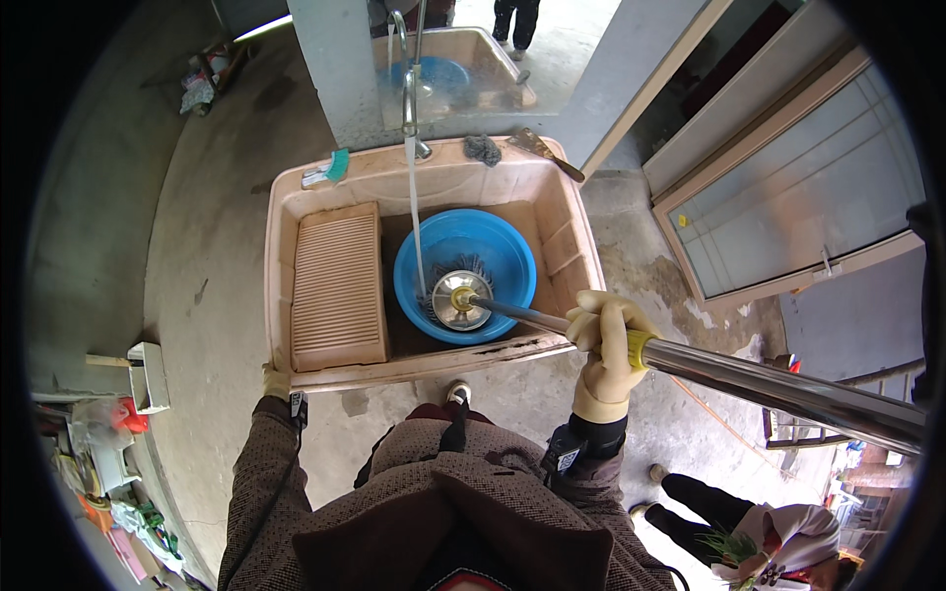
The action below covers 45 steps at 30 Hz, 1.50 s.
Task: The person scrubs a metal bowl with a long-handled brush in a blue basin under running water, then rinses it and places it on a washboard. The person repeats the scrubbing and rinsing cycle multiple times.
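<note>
My right hand (607, 347), in a cream rubber glove, grips the metal pole of a spin mop (528, 316) just below its yellow collar. The mop's round metal head (462, 299) and grey strands sit inside a blue plastic basin (464, 224). Water runs from a tall curved faucet (409, 103) into this basin, beside the mop head. My left hand (276, 382), gloved too, touches the front left corner of the pinkish laundry sink (436, 367). Its fingers are mostly hidden, so their hold on the rim cannot be made out.
A ribbed washboard (335, 284) fills the sink's left side. Along the back rim lie a green-bristled brush (329, 169), a grey scouring pad (482, 150) and a scraper (545, 154). A mirror (543, 74) stands behind. Another person (783, 543) is at lower right, near a ladder (813, 436).
</note>
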Motion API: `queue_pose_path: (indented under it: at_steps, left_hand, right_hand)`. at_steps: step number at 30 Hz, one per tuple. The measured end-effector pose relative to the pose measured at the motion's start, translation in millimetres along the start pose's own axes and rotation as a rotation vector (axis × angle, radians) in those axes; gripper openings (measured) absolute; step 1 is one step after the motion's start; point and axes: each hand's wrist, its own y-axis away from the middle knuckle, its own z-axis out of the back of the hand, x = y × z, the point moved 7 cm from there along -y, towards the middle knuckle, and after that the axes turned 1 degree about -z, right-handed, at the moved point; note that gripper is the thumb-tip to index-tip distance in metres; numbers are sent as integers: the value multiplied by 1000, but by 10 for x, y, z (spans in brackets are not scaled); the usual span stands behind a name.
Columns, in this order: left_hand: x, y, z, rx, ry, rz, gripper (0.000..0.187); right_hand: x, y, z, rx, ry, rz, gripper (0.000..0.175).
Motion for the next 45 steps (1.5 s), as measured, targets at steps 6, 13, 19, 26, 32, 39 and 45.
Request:
queue_pose_path:
  at_steps: [6, 13, 19, 26, 32, 39, 45]
  left_hand:
    - [-108, 90, 81, -1, 23, -50, 92]
    - [-5, -49, 51, -10, -36, -39, 98]
    - [-281, -108, -129, 17, -55, -69, 86]
    - [-2412, 373, -1292, 114, -89, -510, 83]
    - [-2778, 813, -1551, 193, -161, -594, 80]
    - [-2818, 893, -1625, 262, -202, -617, 77]
    - [-2479, 665, -1446, 304, -190, -576, 75]
  right_hand:
    - [10, -6, 87, 17, -4, -5, 18]
    - [21, 6, 121, 22, -33, -23, 17]
    - [-152, 69, 268, 32, 70, -138, 26]
    - [18, -110, 145, 82, 171, -34, 20]
    - [108, 84, 65, 45, 236, 90, 21]
    - [151, 314, 88, -1, 202, 128, 18]
    - [117, 375, 76, -58, 285, 189, 19]
